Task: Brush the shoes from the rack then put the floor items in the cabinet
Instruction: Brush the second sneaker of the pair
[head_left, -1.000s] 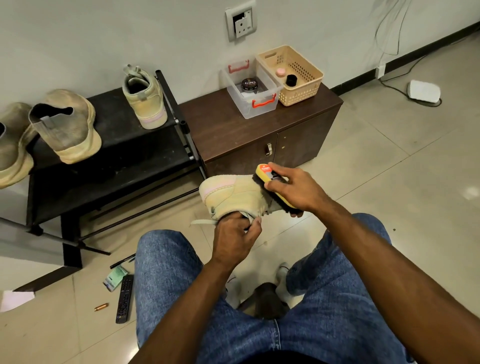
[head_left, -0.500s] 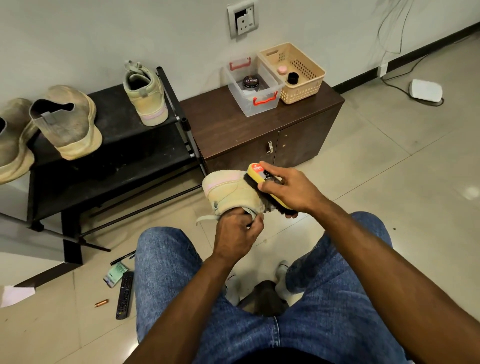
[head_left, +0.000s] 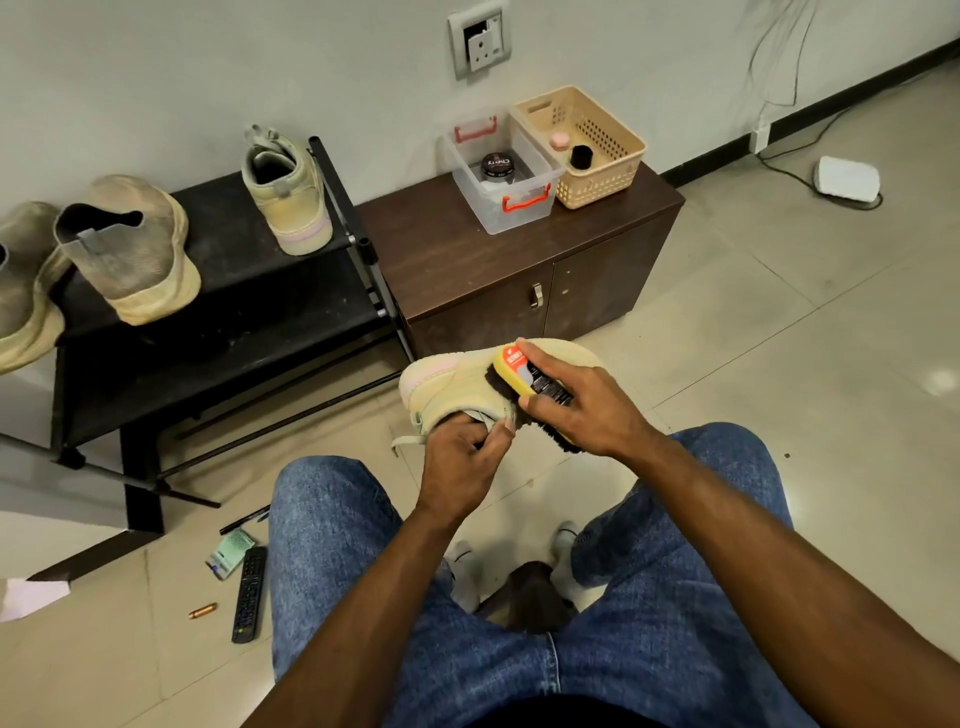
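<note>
Left to right: rack (head_left: 218, 291) holds the grey pair at far left, nearer one at (head_left: 130, 249), plus the cream mate (head_left: 288, 200) upright on the top shelf by the right post; none of them shifted over the last second. Floor items sit untouched below the rack: pen (head_left: 244, 519), green packet (head_left: 229, 553), remote (head_left: 249, 594), small copper-coloured cylinder (head_left: 202, 611).

Centre: left hand (head_left: 460, 460) grips the cream shoe (head_left: 452, 384) at its collar, fingers curled over the opening, holding it in the air above the knees. Right hand (head_left: 582, 402) is closed round the yellow brush (head_left: 530, 382), bristles down on the shoe's upper. Change: a second ago the brush sat out at the toe-side edge; now it lies further up the shoe, nearer the heel, with the shoe rolled slightly towards the camera. So it reads as mid-stroke, brushing phase.

Right: cabinet (head_left: 519, 260) doors shut, clear box (head_left: 501, 176) and basket (head_left: 582, 145) on top. Judgement: early in the task; at least three shoes left on the rack, floor pickup not started
</note>
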